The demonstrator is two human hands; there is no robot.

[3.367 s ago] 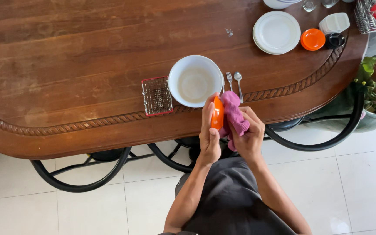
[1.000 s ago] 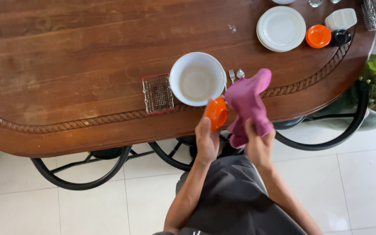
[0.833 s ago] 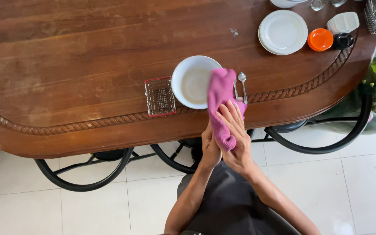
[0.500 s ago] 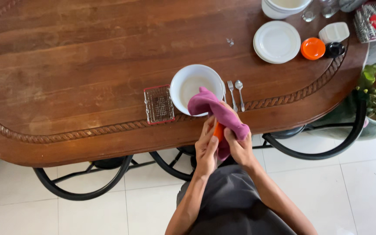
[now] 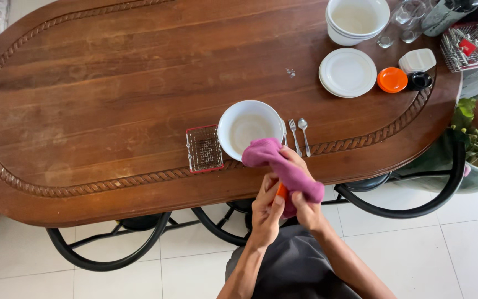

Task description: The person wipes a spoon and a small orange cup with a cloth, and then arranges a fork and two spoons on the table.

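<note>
- While a small orange dish (image 5: pixel 281 191) is pinched in the left hand (image 5: pixel 265 213), just off the near edge of the wooden counter (image 5: pixel 112 88), a pink cloth (image 5: pixel 286 169) is clenched in the right hand (image 5: pixel 305 207) and draped over it.
- Only a sliver of the orange dish shows; the rest is hidden under the cloth, so its shape cannot be told fully.
- A firm left grip on the rim is judged best, with the cloth pressed round both faces and the dish turned a little at a time, so no patch is missed.
- Wiping is best kept over the lap side, apart from the white bowl (image 5: pixel 250 128) just beyond the hands.
- Beside that bowl lie a fork (image 5: pixel 292 133) and a spoon (image 5: pixel 304 132) on the right, and a small wire basket (image 5: pixel 203 148) on the left.
- Far right, a white plate (image 5: pixel 347 72) and another orange dish (image 5: pixel 392 80) are set well apart from the hands.
</note>
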